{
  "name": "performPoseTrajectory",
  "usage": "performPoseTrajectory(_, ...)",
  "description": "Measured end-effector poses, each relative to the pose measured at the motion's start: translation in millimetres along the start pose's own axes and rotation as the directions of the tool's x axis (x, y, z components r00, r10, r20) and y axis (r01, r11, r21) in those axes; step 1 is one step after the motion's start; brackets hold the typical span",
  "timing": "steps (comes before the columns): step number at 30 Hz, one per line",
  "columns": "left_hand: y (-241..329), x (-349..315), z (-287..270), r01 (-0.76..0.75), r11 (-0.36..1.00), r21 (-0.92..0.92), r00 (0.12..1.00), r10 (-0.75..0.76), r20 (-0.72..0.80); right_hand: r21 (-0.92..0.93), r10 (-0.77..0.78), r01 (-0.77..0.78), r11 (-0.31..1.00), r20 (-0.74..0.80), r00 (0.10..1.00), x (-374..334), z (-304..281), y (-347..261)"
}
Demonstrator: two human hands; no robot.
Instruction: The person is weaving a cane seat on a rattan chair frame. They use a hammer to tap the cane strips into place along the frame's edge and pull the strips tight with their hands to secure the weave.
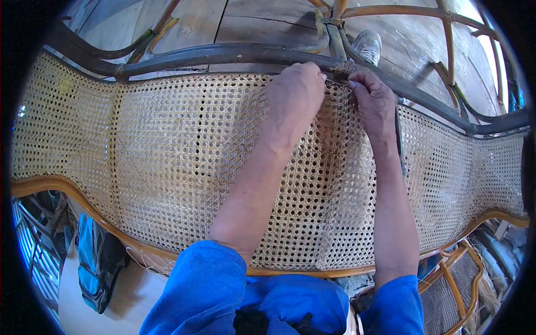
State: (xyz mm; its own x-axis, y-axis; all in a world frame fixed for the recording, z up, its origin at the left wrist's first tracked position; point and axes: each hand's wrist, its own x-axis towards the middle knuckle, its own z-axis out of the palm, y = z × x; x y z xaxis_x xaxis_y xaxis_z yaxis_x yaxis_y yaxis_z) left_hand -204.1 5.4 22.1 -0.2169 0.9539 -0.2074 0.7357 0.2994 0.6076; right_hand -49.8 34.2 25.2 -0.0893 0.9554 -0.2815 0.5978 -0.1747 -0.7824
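Now | left hand (297, 96), right hand (374, 100) at caning (159, 134) | grips, any backpack (92, 262) lettering: can't tell

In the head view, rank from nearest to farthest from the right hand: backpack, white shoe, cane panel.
1. Cane panel: directly beneath the right hand.
2. White shoe: beyond the dark rail.
3. Backpack: far off, lower left.
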Motion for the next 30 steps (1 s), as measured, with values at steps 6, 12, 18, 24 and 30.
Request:
performPoseTrajectory(6, 5, -4, 8, -0.046, 0.998, -0.033, 0.997, 0.043, -0.068, -0.117, -0.235, 0.228, 0.967, -0.052, 0.971, 6, 10, 13)
performPoseTrajectory(12, 7, -2, 14, -0.016, 0.997, -0.082, 0.997, 0.009, -0.081, -0.136, -0.280, 0.272, 0.953, -0.051, 0.959, 6, 12, 17)
performPoseTrajectory(18, 7, -2, 16, -0.052, 0.998, -0.038, 0.993, 0.047, -0.106, -0.188, -0.266, 0.257, 0.948, -0.023, 0.964, 5, 13, 11)
performPoseTrajectory(24, 10, -3, 13, -0.010, 1.000, -0.018, 0.999, 0.010, -0.044, -0.275, -0.371, 0.335, 0.901, -0.091, 0.924, 5, 22, 15)
performPoseTrajectory(30, 14, -4, 10, 0.007, 0.998, -0.065, 1.000, -0.006, 0.006, -0.339, -0.367, 0.303, 0.891, -0.142, 0.919, -3, 28, 13)
